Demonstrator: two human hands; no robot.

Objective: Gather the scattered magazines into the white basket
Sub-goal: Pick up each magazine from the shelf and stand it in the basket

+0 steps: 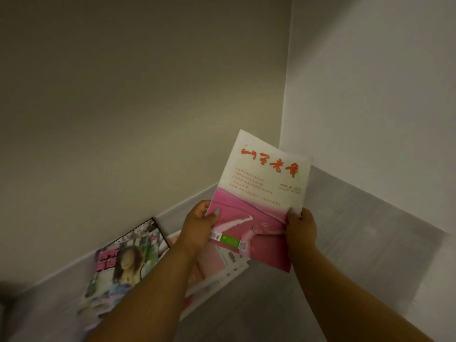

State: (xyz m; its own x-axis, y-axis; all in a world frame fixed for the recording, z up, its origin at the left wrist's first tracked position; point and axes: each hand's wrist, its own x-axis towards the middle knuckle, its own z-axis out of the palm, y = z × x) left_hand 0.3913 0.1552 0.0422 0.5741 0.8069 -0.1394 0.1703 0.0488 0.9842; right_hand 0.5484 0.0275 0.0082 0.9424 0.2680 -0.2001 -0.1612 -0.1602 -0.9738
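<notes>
Magazine (261,191) upright between both hands, title edge up

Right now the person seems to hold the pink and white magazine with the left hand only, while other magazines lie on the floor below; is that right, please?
Not quite: both hands hold it. In the head view the left hand grips the magazine at its left edge and the right hand at its right edge. The other magazines do lie on the floor below.
</notes>
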